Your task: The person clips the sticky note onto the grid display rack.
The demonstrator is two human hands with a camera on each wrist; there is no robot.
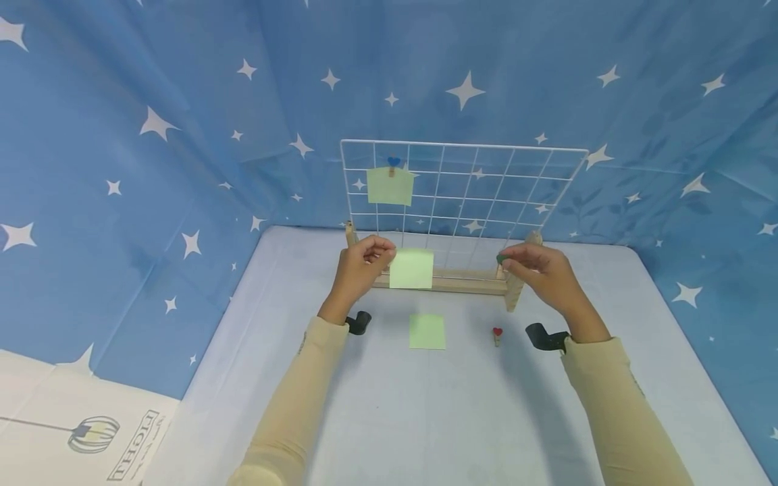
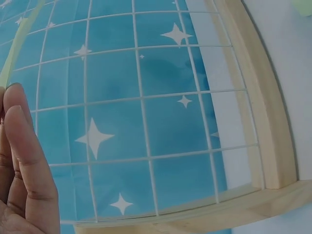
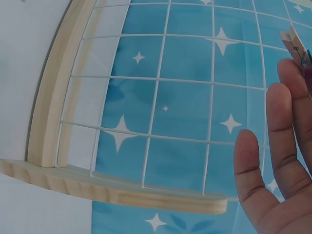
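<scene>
A blue curtain with white stars (image 1: 194,169) surrounds a table with a pale cover (image 1: 425,418). Head view: a white wire grid (image 1: 462,145) stands in a wooden stand (image 1: 471,285). At the grid's upper left, a blue-heart clothespin (image 1: 393,163) holds a green sheet (image 1: 390,189). The left hand (image 1: 360,266) pinches a second sheet (image 1: 412,268) by its upper left edge, before the lower part of the grid. The right hand (image 1: 541,270) pinches a green-topped clothespin (image 1: 501,259) near the stand's right end. On the cover lie a third sheet (image 1: 427,331) and, to its right, a red-heart clothespin (image 1: 497,336).

Left wrist view: the second sheet appears almost edge-on above the fingertips; the grip is partly cut off by the frame.

Right wrist view: the wooden end of the green-topped clothespin projects beyond the fingertips; its contact with the thumb cannot be made out.
</scene>
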